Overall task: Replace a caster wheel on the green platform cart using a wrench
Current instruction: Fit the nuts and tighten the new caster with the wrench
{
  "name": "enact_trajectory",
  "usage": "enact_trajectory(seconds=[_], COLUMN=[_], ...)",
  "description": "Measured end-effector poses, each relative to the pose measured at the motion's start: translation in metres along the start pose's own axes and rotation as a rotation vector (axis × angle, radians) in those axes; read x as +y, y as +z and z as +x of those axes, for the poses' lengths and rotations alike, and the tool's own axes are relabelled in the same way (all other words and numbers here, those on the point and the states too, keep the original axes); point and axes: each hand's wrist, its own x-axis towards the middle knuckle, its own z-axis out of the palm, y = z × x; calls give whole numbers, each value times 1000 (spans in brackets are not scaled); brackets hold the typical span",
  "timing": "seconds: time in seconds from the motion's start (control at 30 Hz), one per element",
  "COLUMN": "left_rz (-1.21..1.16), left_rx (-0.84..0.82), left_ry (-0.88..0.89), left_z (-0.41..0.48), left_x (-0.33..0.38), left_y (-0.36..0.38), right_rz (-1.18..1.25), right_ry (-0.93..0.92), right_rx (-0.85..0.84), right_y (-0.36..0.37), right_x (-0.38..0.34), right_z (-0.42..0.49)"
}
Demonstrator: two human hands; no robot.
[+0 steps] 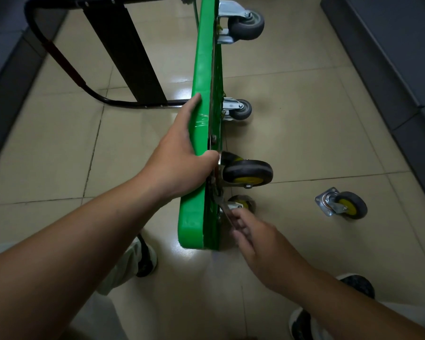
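The green platform cart point(201, 77) stands on its side edge on the floor, underside facing right. My left hand point(182, 153) grips its upper edge, thumb hooked over toward the underside. A black caster with a yellow hub point(248, 173) sits on the underside just right of that hand. Below it, my right hand point(253, 239) holds a metal wrench point(222, 206) whose head reaches up to the caster's mounting plate. Another yellow-hub caster point(243, 203) shows behind the wrench. A loose caster with a yellow hub point(341, 204) lies on the floor to the right.
Two grey casters point(247, 24) point(239, 110) are mounted farther along the cart. The black folded handle point(66, 62) lies to the left on the beige tile floor point(317, 119). Dark furniture edges run along both sides. My shoes point(145, 258) show at the bottom.
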Motion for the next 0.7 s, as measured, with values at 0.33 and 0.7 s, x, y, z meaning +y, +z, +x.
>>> enact_trajectory(seconds=[0.33,0.7], left_rz=[-13,-13], left_rx=[-19,-8], left_ry=[25,31], left_z=[-3,-3], left_x=[4,3], left_y=[0,0], right_rz=[287,309], right_ry=[40,92], right_rx=[20,-22], right_y=[-29,-24], right_x=[-52,-70], right_z=[-54,-42])
